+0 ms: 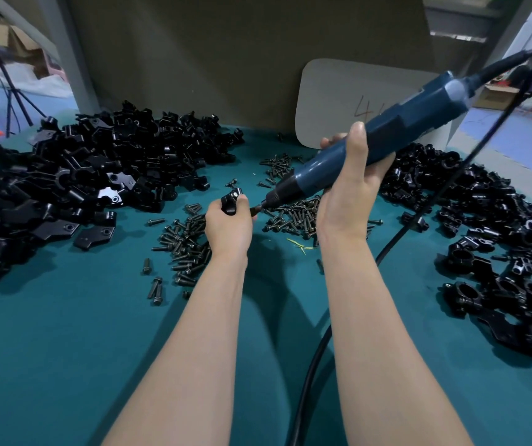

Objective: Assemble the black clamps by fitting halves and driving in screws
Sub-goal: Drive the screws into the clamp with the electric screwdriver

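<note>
My left hand (228, 222) grips a small black clamp (231, 201) above the green table. My right hand (350, 185) holds a blue electric screwdriver (371, 140) tilted down to the left. Its bit tip (256, 208) touches the right side of the clamp. Loose dark screws (187, 243) lie scattered under and around both hands. A large heap of black clamp halves (87, 175) covers the left of the table.
A pile of black clamps (499, 246) lies along the right side. The screwdriver's black cable (316, 349) runs across the green table (65, 349) between my arms. A cardboard sheet (332, 101) leans against the back wall.
</note>
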